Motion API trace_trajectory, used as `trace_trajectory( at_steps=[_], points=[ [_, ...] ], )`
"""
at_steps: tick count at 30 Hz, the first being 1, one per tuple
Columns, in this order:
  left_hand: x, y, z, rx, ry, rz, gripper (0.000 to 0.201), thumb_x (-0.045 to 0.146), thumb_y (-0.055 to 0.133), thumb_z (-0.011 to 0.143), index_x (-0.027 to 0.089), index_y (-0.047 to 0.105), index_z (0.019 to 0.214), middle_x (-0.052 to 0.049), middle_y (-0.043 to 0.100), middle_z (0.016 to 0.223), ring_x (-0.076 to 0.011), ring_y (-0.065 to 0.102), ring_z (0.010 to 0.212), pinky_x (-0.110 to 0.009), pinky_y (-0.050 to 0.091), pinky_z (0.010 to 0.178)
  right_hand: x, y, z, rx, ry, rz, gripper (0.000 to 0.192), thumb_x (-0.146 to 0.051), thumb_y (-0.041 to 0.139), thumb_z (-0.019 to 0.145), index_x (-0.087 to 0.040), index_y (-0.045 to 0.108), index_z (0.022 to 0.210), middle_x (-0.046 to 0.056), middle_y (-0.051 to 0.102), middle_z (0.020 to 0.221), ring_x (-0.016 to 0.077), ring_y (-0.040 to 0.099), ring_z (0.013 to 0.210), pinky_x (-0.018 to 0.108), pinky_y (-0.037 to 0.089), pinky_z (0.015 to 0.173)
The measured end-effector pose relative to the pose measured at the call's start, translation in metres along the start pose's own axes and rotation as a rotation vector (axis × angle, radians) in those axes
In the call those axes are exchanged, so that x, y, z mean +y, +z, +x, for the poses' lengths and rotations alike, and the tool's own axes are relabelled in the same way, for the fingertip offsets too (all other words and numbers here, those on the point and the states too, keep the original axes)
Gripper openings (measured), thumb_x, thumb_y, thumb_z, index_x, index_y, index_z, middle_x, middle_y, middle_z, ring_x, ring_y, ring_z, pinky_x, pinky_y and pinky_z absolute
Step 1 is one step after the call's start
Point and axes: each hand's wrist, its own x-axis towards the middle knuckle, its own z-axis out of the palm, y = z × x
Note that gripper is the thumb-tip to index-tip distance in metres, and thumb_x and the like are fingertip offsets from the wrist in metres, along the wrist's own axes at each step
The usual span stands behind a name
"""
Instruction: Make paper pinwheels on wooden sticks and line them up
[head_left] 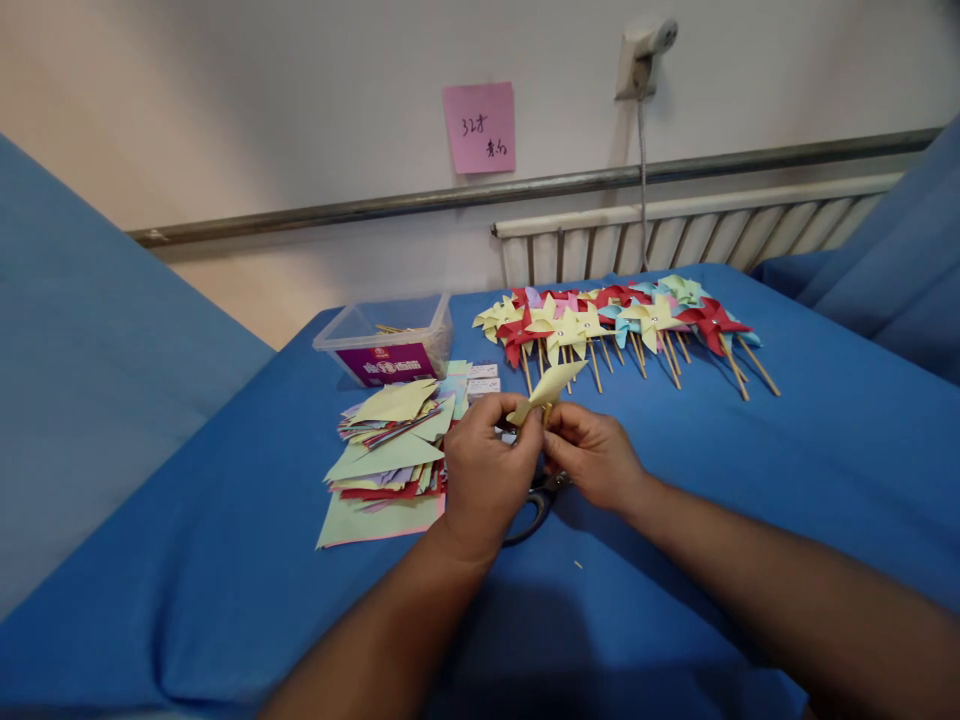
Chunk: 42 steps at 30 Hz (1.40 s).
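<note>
My left hand point(484, 465) and my right hand point(592, 452) meet over the blue table point(750, 480), both pinching a folded piece of yellow paper point(551, 384). A thin wooden stick seems to run down from the paper between my fingers; most of it is hidden. Black-handled scissors point(534, 508) lie on the cloth under my hands. To the left of my left hand sits a loose pile of cut coloured paper point(390, 450).
A row of finished paper pinwheels on sticks point(622, 322) lies at the far side. A clear plastic box point(386, 342) with sticks stands at the back left. Behind are a radiator, a wall rail and a pink note point(480, 127). Blue cloth surfaces flank both sides.
</note>
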Motion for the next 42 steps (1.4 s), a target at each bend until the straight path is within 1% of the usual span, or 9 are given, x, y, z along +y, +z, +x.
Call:
trace_trajectory(
  at_steps=[6,11,14,19,26,30,33,37,42],
  points=[
    [-0.002,0.0,-0.002,0.002,0.075,0.057,0.002,0.023,0.063,0.078,0.022,0.065,0.079,0.002,0.068,0.074,-0.0149,0.063,0.071,-0.026,0.047,0.072,0.002,0.0,-0.002,0.042,-0.066,-0.126,0.018,-0.034,0.057,0.084,-0.021,0.056,0.073,-0.003,0.056,0.062,0.0109,0.051,0.054,0.022,0.041,0.051],
    [-0.001,0.0,-0.003,-0.006,0.087,0.064,0.003,0.024,0.062,0.079,0.023,0.064,0.08,0.001,0.068,0.075,-0.0156,0.064,0.073,-0.027,0.048,0.073,0.002,0.0,-0.004,0.053,-0.068,-0.19,0.015,-0.034,0.054,0.086,-0.021,0.06,0.081,-0.002,0.061,0.067,0.0118,0.054,0.057,0.022,0.043,0.053],
    [0.0,-0.001,-0.004,-0.014,0.091,0.063,0.003,0.024,0.062,0.079,0.023,0.065,0.079,0.001,0.069,0.075,-0.0156,0.064,0.074,-0.027,0.047,0.074,-0.001,0.0,-0.005,0.054,-0.069,-0.201,0.013,-0.032,0.054,0.086,-0.022,0.06,0.082,-0.002,0.062,0.067,0.0119,0.055,0.057,0.022,0.044,0.053],
    [0.0,-0.001,-0.004,-0.006,0.086,0.051,0.004,0.024,0.061,0.079,0.023,0.065,0.08,0.001,0.069,0.076,-0.0149,0.064,0.074,-0.026,0.047,0.073,-0.005,0.002,-0.006,0.003,-0.024,-0.146,0.013,-0.032,0.053,0.087,-0.022,0.059,0.082,-0.002,0.065,0.07,0.0111,0.058,0.055,0.021,0.044,0.05],
    [-0.002,0.0,-0.003,-0.039,0.012,0.037,0.004,0.025,0.062,0.078,0.022,0.065,0.078,0.002,0.068,0.072,-0.0145,0.062,0.068,-0.026,0.047,0.07,-0.003,0.003,-0.004,0.003,0.014,-0.108,0.017,-0.034,0.053,0.087,-0.021,0.058,0.077,-0.004,0.062,0.062,0.0106,0.056,0.051,0.02,0.044,0.047],
    [0.0,0.001,-0.001,-0.062,-0.05,-0.013,0.004,0.025,0.063,0.076,0.022,0.063,0.073,0.004,0.064,0.065,-0.0121,0.058,0.059,-0.023,0.045,0.063,-0.002,0.002,-0.003,0.007,0.013,-0.126,0.019,-0.034,0.054,0.086,-0.021,0.057,0.073,-0.003,0.062,0.06,0.0107,0.056,0.052,0.02,0.043,0.048],
    [0.001,0.001,0.001,-0.065,-0.094,-0.074,0.009,0.024,0.063,0.074,0.021,0.06,0.067,0.005,0.06,0.06,-0.0107,0.054,0.055,-0.022,0.044,0.059,-0.003,0.002,-0.002,0.0,0.024,-0.107,0.022,-0.035,0.054,0.086,-0.021,0.054,0.069,-0.003,0.061,0.058,0.0106,0.055,0.05,0.02,0.042,0.047],
    [-0.002,0.004,0.002,-0.081,-0.184,-0.219,0.009,0.026,0.065,0.073,0.019,0.061,0.071,0.003,0.062,0.062,-0.0112,0.055,0.057,-0.022,0.043,0.057,-0.003,0.001,-0.001,0.009,0.048,-0.076,0.023,-0.035,0.057,0.084,-0.021,0.052,0.067,-0.004,0.058,0.053,0.0104,0.054,0.046,0.02,0.041,0.045],
    [-0.011,0.008,0.005,-0.122,-0.34,-0.445,0.019,0.031,0.071,0.07,0.016,0.063,0.077,0.0,0.065,0.068,-0.0129,0.058,0.06,-0.023,0.045,0.057,-0.002,0.001,0.0,0.025,0.053,-0.063,0.023,-0.036,0.061,0.081,-0.021,0.051,0.066,-0.005,0.057,0.052,0.0106,0.054,0.045,0.021,0.041,0.045]
  ],
)
